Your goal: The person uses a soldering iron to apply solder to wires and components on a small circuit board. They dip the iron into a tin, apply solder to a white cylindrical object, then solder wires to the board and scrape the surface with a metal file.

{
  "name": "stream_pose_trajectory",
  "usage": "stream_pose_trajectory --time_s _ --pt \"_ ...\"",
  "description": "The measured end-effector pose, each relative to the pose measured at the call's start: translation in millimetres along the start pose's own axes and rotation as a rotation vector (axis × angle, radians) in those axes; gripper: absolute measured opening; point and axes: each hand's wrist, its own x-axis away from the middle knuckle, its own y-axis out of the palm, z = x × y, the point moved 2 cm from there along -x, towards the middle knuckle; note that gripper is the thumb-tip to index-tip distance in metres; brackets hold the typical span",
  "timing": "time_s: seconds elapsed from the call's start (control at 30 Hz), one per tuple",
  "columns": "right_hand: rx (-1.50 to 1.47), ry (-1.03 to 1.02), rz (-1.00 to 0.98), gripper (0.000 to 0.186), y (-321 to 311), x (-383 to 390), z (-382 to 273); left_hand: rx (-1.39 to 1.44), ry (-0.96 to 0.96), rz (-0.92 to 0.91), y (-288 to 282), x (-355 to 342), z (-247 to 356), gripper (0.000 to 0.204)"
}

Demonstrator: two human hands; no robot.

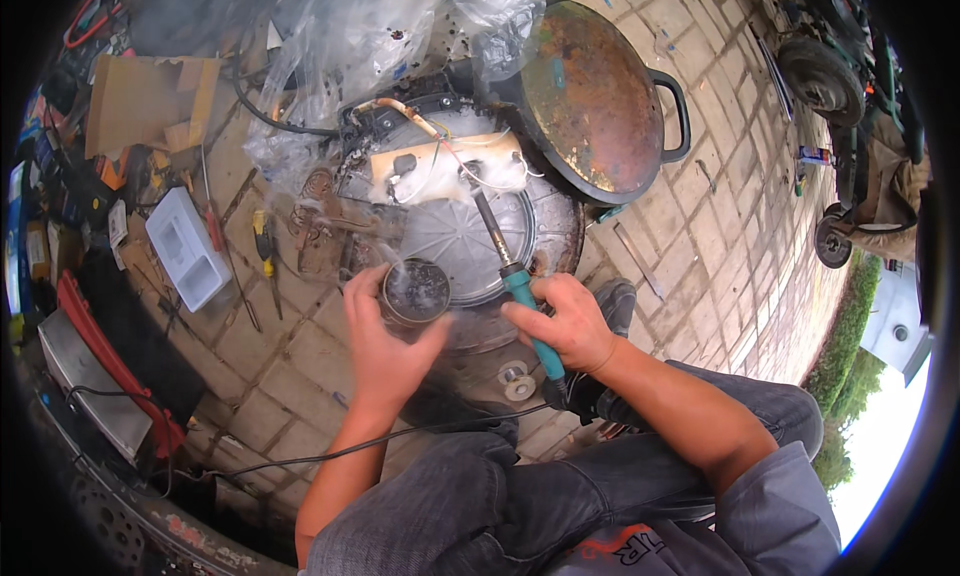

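On the paved ground (pixel 290 376), a rust-stained black pan (pixel 600 101) sits just beside a round, grimy metal housing (pixel 470 234). Across the housing lies a pale board (pixel 415 183) with thin wires. The right hand (pixel 572 326) is closed round a teal-handled soldering iron (pixel 517 284), tip at the board, contact unclear. The left hand (pixel 392 341), half open, curls around a smoking round tin (pixel 417 292); nearer the legs is a small spool (pixel 516 381)
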Motion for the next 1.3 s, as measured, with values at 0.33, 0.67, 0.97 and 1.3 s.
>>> stream_pose_trajectory --time_s 0.33,0.67,0.97,1.3 --pt "0.064 0.002 -0.031 0.034 6 6 5 0.008 0.004 -0.028 4 -2 -3 0.076" --pt "0.145 -0.033 -0.056 0.031 10 9 5 0.015 0.022 -0.023 4 -1 -1 0.074" --pt "0.189 -0.025 -0.085 0.029 17 10 6 0.023 0.018 -0.061 4 1 0 0.08" --pt "0.025 0.01 -0.032 0.037 -3 8 -16 0.096 0.007 -0.016 4 2 -11 0.077"
